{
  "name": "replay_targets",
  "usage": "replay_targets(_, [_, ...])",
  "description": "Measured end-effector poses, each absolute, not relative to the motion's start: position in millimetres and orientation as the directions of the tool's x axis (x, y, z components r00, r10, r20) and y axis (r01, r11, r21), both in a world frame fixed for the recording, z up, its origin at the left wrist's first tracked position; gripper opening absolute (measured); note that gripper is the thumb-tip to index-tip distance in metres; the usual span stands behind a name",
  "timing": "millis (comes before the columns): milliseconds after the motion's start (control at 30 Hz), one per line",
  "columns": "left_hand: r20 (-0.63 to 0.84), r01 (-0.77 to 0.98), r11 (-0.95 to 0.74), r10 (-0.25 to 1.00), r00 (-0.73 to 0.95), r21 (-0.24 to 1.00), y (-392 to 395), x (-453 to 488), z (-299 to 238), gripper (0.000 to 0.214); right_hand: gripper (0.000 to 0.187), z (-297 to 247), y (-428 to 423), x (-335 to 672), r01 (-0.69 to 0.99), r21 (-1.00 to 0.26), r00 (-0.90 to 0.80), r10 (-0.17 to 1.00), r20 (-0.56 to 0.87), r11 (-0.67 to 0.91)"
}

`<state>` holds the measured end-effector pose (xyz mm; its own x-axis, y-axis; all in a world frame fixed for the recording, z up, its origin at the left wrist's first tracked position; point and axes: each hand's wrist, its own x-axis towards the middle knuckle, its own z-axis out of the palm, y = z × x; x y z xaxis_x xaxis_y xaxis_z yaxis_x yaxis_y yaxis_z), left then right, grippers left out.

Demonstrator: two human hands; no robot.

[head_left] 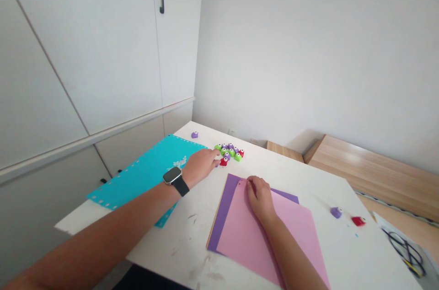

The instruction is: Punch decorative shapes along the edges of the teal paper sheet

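Observation:
My left hand [202, 164], with a black watch on its wrist, reaches to a cluster of small craft punches [231, 151] in purple, green and red with white buttons. Its fingers are apart at the cluster's near left side; a bit of purple shows beneath them. My right hand [261, 196] rests at the top edge of a sheet of pink paper [236, 230], its fingers curled and closed on that edge. What lies under the fingers is hidden. A purple sheet [221, 217] lies beneath the pink one.
A large teal sheet [144, 171] with holes along its edges and white bits on it covers the table's left. Single purple punches lie at the back [195, 135] and right [336, 212], the latter beside a red punch [358, 221]. Cables [408, 253] lie beyond the right edge.

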<state>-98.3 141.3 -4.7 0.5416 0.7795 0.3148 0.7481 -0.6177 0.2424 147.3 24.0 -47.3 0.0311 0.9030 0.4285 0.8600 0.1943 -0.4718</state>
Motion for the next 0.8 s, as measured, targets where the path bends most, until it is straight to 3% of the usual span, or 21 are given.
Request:
replay_targets(300, [0.281,0.699,-0.700,0.707,0.649,0.145,113.0,-90.7,-11.5,0.033,0.022,-47.8,23.3,147.7,0.864,-0.461,0.019,0.901,0.433,0.203])
replay_targets(800, [0.189,0.628,-0.750,0.661,0.726,0.206,100.3,-122.6,-11.8,0.031,0.021,-46.4,22.5,147.8,0.852,-0.474,0.024,0.885,0.464,0.225])
